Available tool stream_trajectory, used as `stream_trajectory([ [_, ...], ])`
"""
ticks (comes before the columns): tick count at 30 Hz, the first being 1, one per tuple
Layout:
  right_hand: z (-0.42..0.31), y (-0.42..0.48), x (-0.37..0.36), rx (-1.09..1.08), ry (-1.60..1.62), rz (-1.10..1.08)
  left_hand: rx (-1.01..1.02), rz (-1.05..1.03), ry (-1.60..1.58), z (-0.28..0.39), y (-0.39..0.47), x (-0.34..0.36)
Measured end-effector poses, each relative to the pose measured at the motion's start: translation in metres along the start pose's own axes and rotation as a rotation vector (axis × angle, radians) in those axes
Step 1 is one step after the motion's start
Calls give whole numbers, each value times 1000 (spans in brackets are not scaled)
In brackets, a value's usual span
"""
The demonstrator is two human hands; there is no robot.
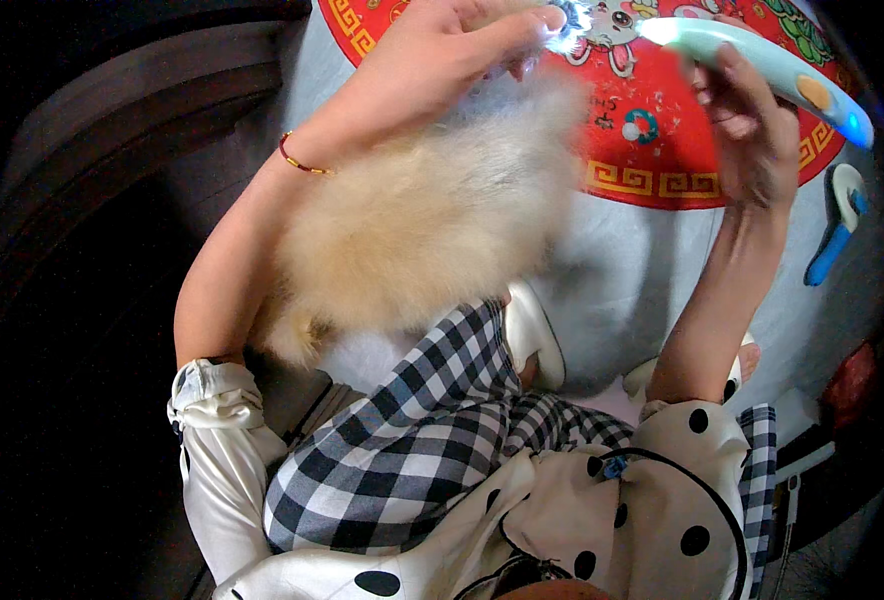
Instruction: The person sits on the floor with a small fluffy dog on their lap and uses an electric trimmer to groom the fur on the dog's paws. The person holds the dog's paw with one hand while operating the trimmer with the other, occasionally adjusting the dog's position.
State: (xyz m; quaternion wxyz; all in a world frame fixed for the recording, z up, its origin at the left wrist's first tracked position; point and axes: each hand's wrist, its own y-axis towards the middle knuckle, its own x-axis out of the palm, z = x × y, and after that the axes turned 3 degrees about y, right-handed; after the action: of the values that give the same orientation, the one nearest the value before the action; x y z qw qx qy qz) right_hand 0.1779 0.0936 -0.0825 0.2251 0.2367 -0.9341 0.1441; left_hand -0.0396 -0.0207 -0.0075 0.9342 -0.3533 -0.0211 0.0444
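A fluffy cream-coloured dog (434, 225) stands or sits in front of me, its head not in view. My left hand (457, 52) reaches along its left side and grips a furry part at the top edge. A dark, brightly lit end, seemingly a paw (571, 26), sticks out beside the thumb. In my right hand (746, 127) is a pale green electric trimmer (757, 56), with an orange button and a blue light. Its glowing tip points left at the paw, a gap apart. The right fingers are partly blurred.
Under the hands lies a round red mat (656, 184) with cartoon rabbits, a gold border and scattered fur clippings. To the right, a white-and-blue hand tool (836, 225), perhaps nail clippers, rests on the pale floor (629, 247). My slipper (536, 337) is close to the dog.
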Motion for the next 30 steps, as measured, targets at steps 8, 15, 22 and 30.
stream_trajectory([
  [8, 31, -12, 16, 21, 153, -56, -42, 49, -131, 5, -8, 8],
  [15, 36, -17, 26, 6, 223, -42, -30, 30, -132, 1, -6, 5],
  [22, 39, -19, 32, 4, 185, 14, -25, 47, -37, 5, -9, 8],
  [30, 39, -22, 46, -24, 277, 116, -47, 61, -16, 3, -7, 7],
])
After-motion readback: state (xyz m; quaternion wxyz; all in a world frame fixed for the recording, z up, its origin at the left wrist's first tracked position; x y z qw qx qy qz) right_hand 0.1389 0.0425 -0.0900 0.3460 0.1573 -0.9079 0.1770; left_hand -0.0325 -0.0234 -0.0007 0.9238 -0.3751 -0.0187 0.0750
